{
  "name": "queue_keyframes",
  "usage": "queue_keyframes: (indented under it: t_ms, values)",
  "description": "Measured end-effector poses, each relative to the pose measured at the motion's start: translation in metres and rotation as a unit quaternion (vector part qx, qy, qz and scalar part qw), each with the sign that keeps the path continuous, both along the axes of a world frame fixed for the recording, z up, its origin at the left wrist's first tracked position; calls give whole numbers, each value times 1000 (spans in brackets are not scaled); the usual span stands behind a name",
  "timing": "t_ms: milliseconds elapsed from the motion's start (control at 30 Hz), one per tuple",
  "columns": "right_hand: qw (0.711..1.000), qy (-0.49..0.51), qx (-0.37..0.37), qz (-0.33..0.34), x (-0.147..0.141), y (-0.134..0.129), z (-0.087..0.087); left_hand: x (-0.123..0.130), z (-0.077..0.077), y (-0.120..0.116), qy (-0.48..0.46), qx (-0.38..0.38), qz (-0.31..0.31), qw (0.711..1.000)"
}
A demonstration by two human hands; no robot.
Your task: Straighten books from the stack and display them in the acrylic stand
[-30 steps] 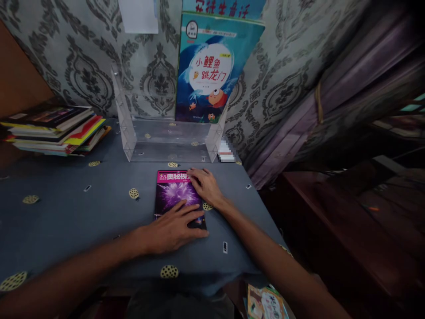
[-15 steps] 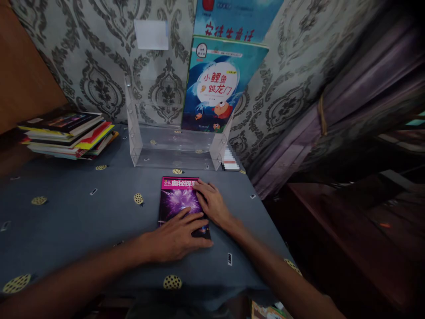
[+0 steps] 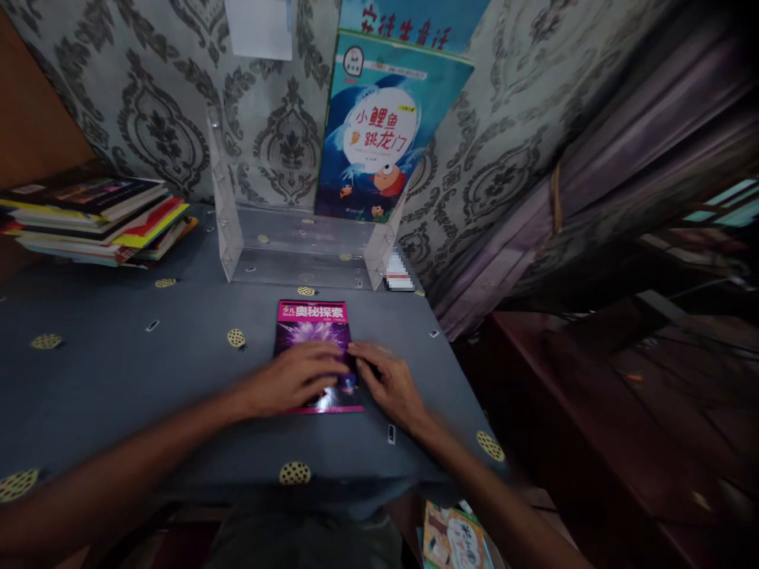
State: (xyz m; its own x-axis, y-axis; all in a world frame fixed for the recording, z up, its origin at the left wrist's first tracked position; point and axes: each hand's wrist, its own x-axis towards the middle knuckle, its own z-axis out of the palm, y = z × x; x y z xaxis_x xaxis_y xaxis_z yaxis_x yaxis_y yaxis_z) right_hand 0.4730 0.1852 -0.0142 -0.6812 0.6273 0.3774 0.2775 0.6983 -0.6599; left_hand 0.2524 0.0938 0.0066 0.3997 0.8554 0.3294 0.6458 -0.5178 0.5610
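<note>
A book [image 3: 314, 313] with a purple starburst cover and a pink title band lies flat on the patterned cloth in front of me. Over its middle is my left hand [image 3: 296, 378], palm down with its fingers stretched out, covering part of the cover; whether it presses on the book I cannot tell. At the right edge of the book, my right hand [image 3: 392, 381] rests with its fingers extended and fingertips against that edge. Neither hand grips anything.
Behind the book stands a clear acrylic rack [image 3: 302, 265] holding blue picture books [image 3: 383, 118]. A book stack [image 3: 98, 221] sits at the left, and a blurred-out item [image 3: 398, 273] lies beside the rack. Below the table's front edge is another book [image 3: 454, 537].
My left hand has shifted left and my right hand has slid down along the book's right edge, uncovering the title. The whole view has also shifted slightly.
</note>
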Motion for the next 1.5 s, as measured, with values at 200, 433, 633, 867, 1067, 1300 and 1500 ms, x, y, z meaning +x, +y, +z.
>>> queue_keyframes:
  t_ms: [200,433,633,867,1067,1300,1500]
  values:
    - [997,-24,-67,-24,-15,19,5,-57,-10,26,-2,4,310,951]
    - [997,-60,-8,-54,-61,42,-4,-54,-30,29,-57,9,305,951]
    - [997,28,-45,-60,-67,46,-15,-50,-41,31,-92,37,287,953]
    - [986,87,-141,27,-53,59,-10,-53,-52,34,-61,44,302,950]
    - [971,98,-205,75,-48,61,2,-56,-59,34,-21,69,325,943]
    - [968,73,-222,92,-43,65,0,-58,-65,38,14,68,337,939]
    - [990,2,-109,84,-41,56,-5,-57,-70,37,31,95,348,932]
